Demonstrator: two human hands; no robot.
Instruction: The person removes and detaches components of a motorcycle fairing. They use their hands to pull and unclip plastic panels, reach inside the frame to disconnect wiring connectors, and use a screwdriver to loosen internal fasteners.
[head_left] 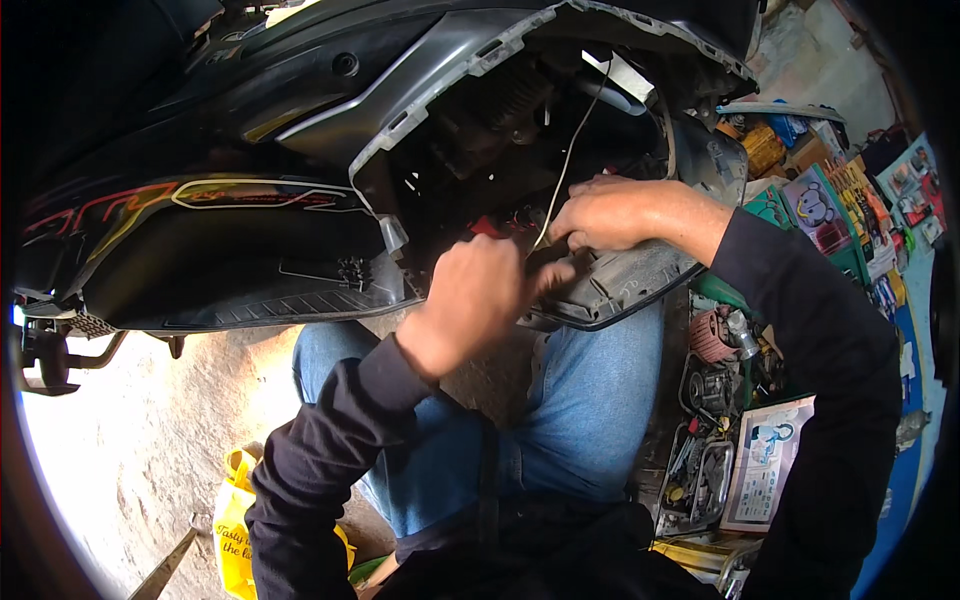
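Note:
In front of me is a black scooter body (330, 110), its front opened to a dark cavity with broken-looking tabbed panel edges around it. My left hand (475, 300) is at the near edge of the opening, curled into a fist with the thumb toward the right; it is slightly blurred and hides whatever is in it. My right hand (612, 215) reaches into the opening with bent fingers, above a dusty panel (625, 275). A thin pale wire (572, 150) hangs down from the top and ends beside its fingertips. Small red parts (485, 226) show between the hands.
Several small dark screws or clips (352, 270) and a thin hex key (310, 274) lie on the scooter's footboard. A yellow bag (237, 520) stands at lower left. To the right are metal trays of parts (712, 480), a picture-covered box (768, 465) and a tool case (860, 215).

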